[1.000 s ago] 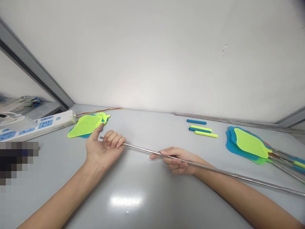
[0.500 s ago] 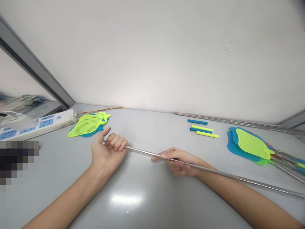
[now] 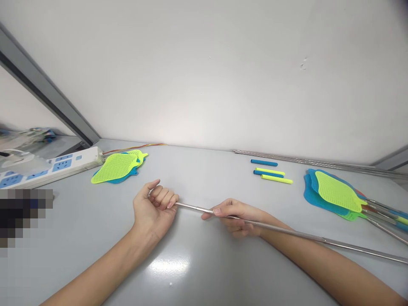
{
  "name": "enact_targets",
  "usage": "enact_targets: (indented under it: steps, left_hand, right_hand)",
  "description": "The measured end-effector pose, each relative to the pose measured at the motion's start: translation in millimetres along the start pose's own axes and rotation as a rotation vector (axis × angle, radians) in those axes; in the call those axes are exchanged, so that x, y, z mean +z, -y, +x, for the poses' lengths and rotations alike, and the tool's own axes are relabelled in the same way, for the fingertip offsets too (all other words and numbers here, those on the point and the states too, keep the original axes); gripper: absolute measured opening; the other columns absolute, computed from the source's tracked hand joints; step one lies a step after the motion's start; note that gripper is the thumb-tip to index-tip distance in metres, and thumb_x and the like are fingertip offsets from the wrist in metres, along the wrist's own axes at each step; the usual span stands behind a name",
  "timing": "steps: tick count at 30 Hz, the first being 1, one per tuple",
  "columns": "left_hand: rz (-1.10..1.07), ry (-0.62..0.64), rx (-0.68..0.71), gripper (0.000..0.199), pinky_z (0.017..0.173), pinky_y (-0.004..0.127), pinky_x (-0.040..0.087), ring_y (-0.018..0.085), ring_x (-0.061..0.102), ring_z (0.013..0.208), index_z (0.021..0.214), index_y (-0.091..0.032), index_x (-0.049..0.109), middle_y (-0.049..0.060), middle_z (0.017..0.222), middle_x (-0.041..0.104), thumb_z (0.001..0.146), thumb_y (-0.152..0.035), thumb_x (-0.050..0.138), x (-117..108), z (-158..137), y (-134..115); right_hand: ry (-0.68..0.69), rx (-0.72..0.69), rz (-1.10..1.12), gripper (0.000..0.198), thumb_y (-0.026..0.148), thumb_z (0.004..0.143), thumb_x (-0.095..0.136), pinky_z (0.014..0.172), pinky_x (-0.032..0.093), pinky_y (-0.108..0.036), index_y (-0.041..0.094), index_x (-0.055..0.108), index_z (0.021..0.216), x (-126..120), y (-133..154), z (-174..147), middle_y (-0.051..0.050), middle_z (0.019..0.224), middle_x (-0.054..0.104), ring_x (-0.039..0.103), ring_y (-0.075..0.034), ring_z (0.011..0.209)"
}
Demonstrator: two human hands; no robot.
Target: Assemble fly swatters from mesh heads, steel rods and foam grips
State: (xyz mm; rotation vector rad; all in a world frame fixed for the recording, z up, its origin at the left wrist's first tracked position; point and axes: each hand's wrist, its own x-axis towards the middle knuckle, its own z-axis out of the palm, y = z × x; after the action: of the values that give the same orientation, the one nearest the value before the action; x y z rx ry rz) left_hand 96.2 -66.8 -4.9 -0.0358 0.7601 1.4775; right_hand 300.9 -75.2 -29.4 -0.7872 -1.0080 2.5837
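A thin metal telescopic rod point(image 3: 287, 230) slants across the front of the table and runs out of view at the right. My left hand point(image 3: 156, 208), palm up, has its fingers curled round the rod's thin end, with the thumb lifted. Farther along, my right hand point(image 3: 234, 216) grips the rod between thumb and fingers. Behind my right hand lie several blue and yellow grip tubes point(image 3: 276, 179). Fly swatter heads point(image 3: 116, 166), yellow and blue mesh, lie beyond my left hand.
At the right is a pile of fly swatters point(image 3: 339, 193) with metal handles. More metal rods point(image 3: 318, 163) lie along the wall at the back. A white power strip point(image 3: 91, 157) with blue sockets stands at the left on the grey table point(image 3: 197, 170).
My left hand has moved right, nearer to my right hand, and the stretch of rod between them is shorter. My right hand has barely moved.
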Motion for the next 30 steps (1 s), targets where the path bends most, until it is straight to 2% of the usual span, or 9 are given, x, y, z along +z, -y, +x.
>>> enact_targets:
  steps: [30]
  left_hand:
    - [-0.026,-0.011,-0.018,0.044,0.032,0.022,0.022,0.009,0.009,0.037,0.057,-0.019,0.006,-0.005,0.051,0.001,0.068,-0.009,0.047,-0.5,-10.2,16.1]
  right_hand:
    - [-0.011,0.011,-0.044,0.032,0.028,0.079,0.053,0.027,0.014,-0.013,0.008,0.058,0.102,1.6,2.8,-1.2,0.010,0.035,0.033,0.017,-0.001,0.028]
